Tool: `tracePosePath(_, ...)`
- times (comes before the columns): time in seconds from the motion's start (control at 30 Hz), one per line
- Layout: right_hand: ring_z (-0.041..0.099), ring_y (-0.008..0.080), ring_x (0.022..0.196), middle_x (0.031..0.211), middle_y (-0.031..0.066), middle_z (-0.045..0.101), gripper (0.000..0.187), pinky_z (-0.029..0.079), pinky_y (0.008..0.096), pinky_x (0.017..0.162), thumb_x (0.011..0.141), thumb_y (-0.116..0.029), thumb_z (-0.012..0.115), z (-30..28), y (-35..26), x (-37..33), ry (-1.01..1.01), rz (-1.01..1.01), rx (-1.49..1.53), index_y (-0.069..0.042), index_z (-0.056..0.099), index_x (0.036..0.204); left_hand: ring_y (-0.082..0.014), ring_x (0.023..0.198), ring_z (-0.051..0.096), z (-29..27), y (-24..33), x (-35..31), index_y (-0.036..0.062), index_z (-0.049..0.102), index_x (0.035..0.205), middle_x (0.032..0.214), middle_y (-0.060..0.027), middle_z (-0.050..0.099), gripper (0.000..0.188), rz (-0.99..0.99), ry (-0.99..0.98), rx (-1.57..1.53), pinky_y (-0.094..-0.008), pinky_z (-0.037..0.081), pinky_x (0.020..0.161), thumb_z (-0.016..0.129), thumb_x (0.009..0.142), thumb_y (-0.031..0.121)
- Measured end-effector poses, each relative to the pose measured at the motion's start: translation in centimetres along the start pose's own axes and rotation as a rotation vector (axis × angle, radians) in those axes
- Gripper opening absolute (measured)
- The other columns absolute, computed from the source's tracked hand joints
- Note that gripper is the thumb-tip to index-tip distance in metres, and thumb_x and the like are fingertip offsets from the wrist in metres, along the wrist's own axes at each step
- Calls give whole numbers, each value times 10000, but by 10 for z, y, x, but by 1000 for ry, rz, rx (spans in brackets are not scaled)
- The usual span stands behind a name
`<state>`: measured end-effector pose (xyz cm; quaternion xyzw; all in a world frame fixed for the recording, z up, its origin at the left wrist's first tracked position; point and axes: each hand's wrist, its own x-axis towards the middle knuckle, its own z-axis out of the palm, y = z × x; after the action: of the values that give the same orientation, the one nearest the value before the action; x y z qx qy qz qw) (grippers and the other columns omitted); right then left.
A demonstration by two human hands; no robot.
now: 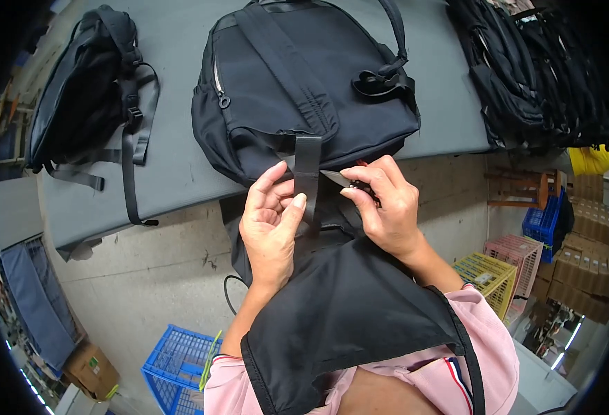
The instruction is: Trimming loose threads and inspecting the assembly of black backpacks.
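Note:
A black backpack (277, 76) lies on the table with its lower end toward me. From that end a flat black webbing strap (307, 166) hangs over the table edge. My left hand (270, 221) pinches the strap at its left edge, thumb in front and fingers curled beside it. On the strap's other side, my right hand (391, 200) is closed around small thread snips (337, 179) with a dark handle. Their pointed metal blades aim left and reach the strap's right edge. I cannot tell whether the blades are apart.
Another black backpack (86, 90) with dangling straps stands on the grey table (169, 138) at left. Several more black bags (526, 76) are stacked at right. Blue (180, 366), yellow (484, 277) and pink crates (515, 256) stand on the floor, with cardboard boxes (585, 277) far right.

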<state>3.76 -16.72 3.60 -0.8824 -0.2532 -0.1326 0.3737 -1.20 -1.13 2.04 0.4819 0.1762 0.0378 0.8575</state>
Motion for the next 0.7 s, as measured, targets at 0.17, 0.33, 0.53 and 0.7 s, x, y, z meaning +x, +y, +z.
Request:
tracePosePath(0.17, 541, 212, 554, 754, 58, 528, 236, 435, 308, 500, 689, -48, 703, -8, -3, -2, -31, 68, 72, -58, 614, 907, -65, 822, 558, 1, 0, 2, -1, 447, 1261, 1014, -60, 595, 464, -29, -9, -21, -180, 455, 721, 589, 823, -64)
tracePosePath(0.33, 546, 229, 558, 748, 62, 527, 210, 430, 321, 502, 699, -57, 696, 0, -1, 6, -59, 51, 43, -65, 611, 891, -62, 823, 548, 0, -4, 6, 4, 443, 1267, 1006, -60, 586, 478, -45, -3, 0, -181, 451, 712, 590, 818, -67)
tracePosePath(0.53, 553, 232, 574, 760, 74, 533, 191, 439, 319, 510, 715, -62, 687, -5, -14, 14, -76, 108, 85, -57, 609, 890, -69, 883, 550, -6, 5, 7, 29, 481, 1246, 980, -12, 580, 472, -29, 29, 7, -208, 455, 790, 623, 800, -35)
tracePosePath(0.7, 548, 246, 588, 730, 83, 511, 147, 431, 317, 520, 709, -26, 668, -7, -14, 21, -142, 74, 120, -47, 602, 839, -76, 883, 568, -17, 6, 8, 22, 495, 1229, 971, -39, 616, 397, 40, -55, 193, -224, 453, 790, 599, 846, 20)
